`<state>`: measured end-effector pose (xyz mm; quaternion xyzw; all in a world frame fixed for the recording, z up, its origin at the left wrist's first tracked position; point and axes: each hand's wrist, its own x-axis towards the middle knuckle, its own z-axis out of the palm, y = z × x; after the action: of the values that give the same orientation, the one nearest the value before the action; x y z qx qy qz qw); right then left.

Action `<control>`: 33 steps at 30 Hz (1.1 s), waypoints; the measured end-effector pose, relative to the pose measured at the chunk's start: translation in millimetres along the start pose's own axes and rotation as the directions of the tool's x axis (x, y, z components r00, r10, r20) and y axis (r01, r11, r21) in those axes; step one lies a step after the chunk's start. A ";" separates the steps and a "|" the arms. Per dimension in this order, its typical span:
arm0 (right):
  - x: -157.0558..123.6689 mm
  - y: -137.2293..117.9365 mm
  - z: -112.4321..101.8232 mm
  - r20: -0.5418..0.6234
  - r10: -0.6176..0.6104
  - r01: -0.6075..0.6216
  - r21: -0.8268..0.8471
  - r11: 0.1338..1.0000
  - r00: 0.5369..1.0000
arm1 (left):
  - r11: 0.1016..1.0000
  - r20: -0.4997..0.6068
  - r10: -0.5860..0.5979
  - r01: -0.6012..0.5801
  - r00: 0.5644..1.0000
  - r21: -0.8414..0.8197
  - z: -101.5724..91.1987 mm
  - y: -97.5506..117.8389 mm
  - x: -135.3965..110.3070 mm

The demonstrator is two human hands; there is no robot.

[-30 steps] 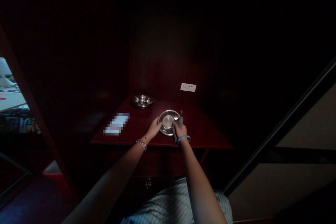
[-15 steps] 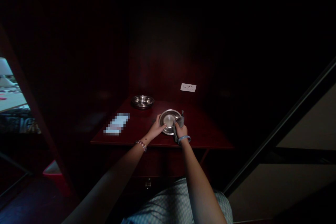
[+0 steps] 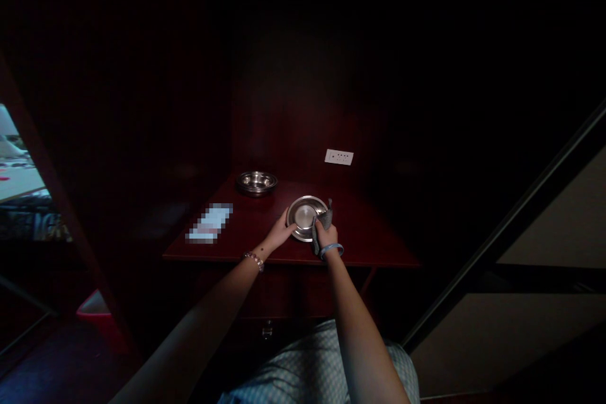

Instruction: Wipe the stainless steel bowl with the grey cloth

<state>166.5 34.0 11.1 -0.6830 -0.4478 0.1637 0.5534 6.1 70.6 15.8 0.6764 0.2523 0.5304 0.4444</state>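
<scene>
A shallow round metal dish sits near the middle of a dark red wooden table. My left hand grips the dish's left rim, fingers curled over the edge. My right hand is closed on a grey cloth, pressed against the dish's right rim. A beaded bracelet is on my left wrist and a blue band on my right.
A second metal bowl stands at the back left of the table. A pale flat item lies on the table's left part. A white socket plate is on the dark back wall. A red object sits low at left.
My left hand has shifted slightly along the dish's left rim. The right hand with the cloth stays on the right rim, moved only a little.
</scene>
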 end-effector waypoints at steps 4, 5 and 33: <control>1.0 2.8 1.1 0.012 -0.012 0.013 -0.018 1.000 1.000 | 0.994 -0.036 -0.044 0.040 0.998 -0.103 0.3 -3.6 3.2; 1.1 3.3 1.2 0.016 -0.016 0.016 -0.018 1.000 1.000 | 0.991 -0.040 -0.053 0.048 0.998 -0.122 0.4 -4.1 3.9; -1.8 -1.4 -0.5 -0.008 -0.007 0.007 0.026 1.000 1.000 | 0.991 0.014 -0.039 0.040 0.999 -0.126 2.9 2.1 0.7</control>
<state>165.3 32.3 12.0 -0.6749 -0.4459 0.1650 0.5643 8.8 69.2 17.9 0.6448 0.2292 0.5324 0.4982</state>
